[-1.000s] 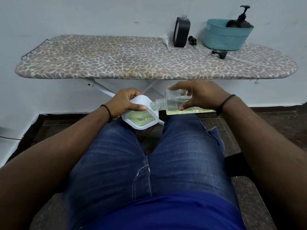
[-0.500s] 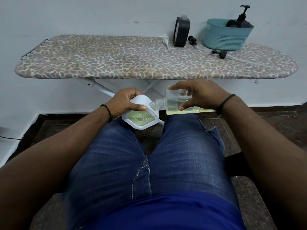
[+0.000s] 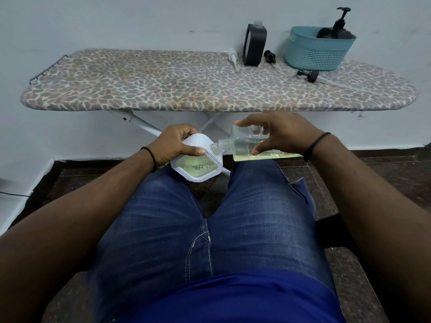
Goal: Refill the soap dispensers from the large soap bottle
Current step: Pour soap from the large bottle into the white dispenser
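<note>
Nothing has visibly changed: the clear bottle (image 3: pixel 247 146) stays tipped at the white dispenser (image 3: pixel 198 159).

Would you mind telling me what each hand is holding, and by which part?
The left hand grips the white dispenser by its upper edge; the right hand holds the tipped clear soap bottle around its body.

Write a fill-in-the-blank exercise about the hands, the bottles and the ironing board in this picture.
1. The right hand tips the clear soap bottle toward the white dispenser, which the ____ hand holds.
2. The teal basket stands on the ____.
3. The liquid in the clear soap bottle is pale ____.
4. The black dispenser beside the basket has no ____ on its neck.

Missing words: left; ironing board; yellow; pump
</note>
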